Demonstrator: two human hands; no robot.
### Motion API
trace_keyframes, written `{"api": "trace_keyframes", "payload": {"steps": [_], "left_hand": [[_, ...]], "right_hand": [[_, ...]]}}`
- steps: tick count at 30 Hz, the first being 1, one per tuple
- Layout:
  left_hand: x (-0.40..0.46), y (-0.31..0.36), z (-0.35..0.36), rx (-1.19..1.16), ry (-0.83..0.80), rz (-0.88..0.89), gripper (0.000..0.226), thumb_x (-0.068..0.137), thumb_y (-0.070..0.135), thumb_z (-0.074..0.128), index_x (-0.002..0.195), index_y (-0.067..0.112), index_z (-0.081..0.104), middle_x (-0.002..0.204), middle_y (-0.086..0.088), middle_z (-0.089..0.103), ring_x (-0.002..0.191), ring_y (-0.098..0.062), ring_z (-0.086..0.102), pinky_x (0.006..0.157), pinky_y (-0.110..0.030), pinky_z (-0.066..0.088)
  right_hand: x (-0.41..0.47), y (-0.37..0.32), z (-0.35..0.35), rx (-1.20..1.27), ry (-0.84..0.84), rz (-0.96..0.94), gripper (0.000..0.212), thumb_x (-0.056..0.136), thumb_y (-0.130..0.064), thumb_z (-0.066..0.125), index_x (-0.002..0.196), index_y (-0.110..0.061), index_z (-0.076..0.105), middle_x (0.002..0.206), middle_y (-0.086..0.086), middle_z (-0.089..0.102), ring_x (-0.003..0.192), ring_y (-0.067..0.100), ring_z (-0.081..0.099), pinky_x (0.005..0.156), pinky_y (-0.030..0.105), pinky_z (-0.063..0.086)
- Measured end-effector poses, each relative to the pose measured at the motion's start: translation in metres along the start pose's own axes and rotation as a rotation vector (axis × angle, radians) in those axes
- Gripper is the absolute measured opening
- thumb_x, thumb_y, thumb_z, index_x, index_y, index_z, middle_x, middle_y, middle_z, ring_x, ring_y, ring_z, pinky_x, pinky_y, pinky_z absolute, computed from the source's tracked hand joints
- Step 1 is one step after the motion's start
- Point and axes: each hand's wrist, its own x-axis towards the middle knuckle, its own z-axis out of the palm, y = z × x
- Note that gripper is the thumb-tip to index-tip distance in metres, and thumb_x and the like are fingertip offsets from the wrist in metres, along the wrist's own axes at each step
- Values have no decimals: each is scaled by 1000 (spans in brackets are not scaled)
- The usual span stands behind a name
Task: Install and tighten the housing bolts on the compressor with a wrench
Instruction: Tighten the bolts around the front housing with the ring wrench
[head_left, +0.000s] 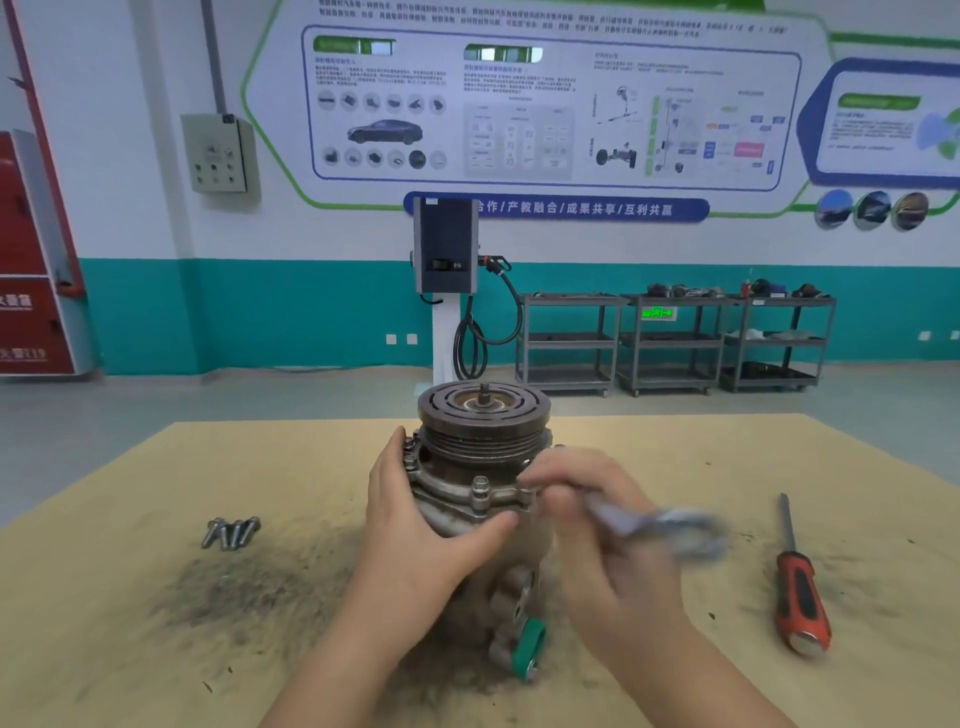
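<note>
While the grimy grey metal compressor (480, 499) stands upright on the cardboard-covered table (130, 623), left hand (421, 540) wraps its housing, right hand (597, 525) grips a blurred silver wrench (660, 527) beside the flange, four loose steel bolts (231, 531) lying well left, red-handled screwdriver (797, 592) right.

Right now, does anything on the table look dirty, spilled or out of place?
Yes. Dark gritty dust is smeared across the cardboard sheet, mostly left of and below the compressor. Four loose bolts lie at its upper edge, not yet installed. The screwdriver lies neatly at the right.
</note>
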Motion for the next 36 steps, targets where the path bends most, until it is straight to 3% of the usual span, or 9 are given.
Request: {"api": "trace_keyframes", "payload": {"steps": [2,4,10,13,22,26,30,33,36], "left_hand": [[-1,-1,2,12,43,28,118,57,51,89,149,38,16,139,20,30,135,-1,32,110,-24,28],[-2,1,1,14,60,31,101,64,40,87,140,44,20,136,22,32,130,1,36,105,-19,28],[-4,2,2,4,74,46,84,71,30,82,134,41,29,137,13,44,127,-1,45,110,-27,37],[-3,-1,3,10,101,51,82,72,29,83,133,41,31,135,15,46,125,0,46,107,-26,39],[-1,-8,5,-6,120,52,77,71,33,83,129,44,32,129,19,47,119,7,47,100,-19,42],[-1,-9,6,-20,113,61,76,69,37,81,126,45,33,127,24,46,116,13,46,88,-3,41],[-1,-12,7,-17,113,70,75,71,37,81,127,45,33,126,25,46,116,11,46,89,-7,41],[0,-12,7,-29,109,63,75,69,41,81,126,46,33,124,27,46,115,12,46,84,-3,41],[0,-11,7,-40,108,56,75,67,42,80,126,43,34,125,23,47,114,11,47,85,-6,43]], "right_hand": [[-4,-3,-3,264,277,-56,21,101,-37,42,95,-28,60,82,-2,65,67,14,60,68,28,50],[-12,-1,-7,499,382,42,21,100,-35,41,88,-26,56,78,7,63,62,21,56,65,29,49],[1,8,-12,781,451,363,23,102,-4,31,86,-7,47,64,9,59,51,22,50,55,26,48],[5,11,-16,876,466,462,24,101,-3,28,86,-7,46,61,9,56,48,21,46,49,25,45],[-17,-3,10,361,451,7,18,99,-24,38,90,-25,53,79,7,62,61,25,57,65,33,51],[-5,2,-3,524,509,282,21,103,-17,35,87,-11,48,70,6,63,54,21,56,59,29,50],[7,14,-14,890,540,614,17,104,-5,31,102,-8,47,58,6,61,44,15,50,47,23,46],[0,12,-8,813,620,561,16,104,-6,34,107,-16,47,64,6,67,47,13,51,50,21,47],[-13,3,5,537,679,299,16,102,-12,42,99,-27,46,76,5,70,57,13,58,60,21,51]]}}
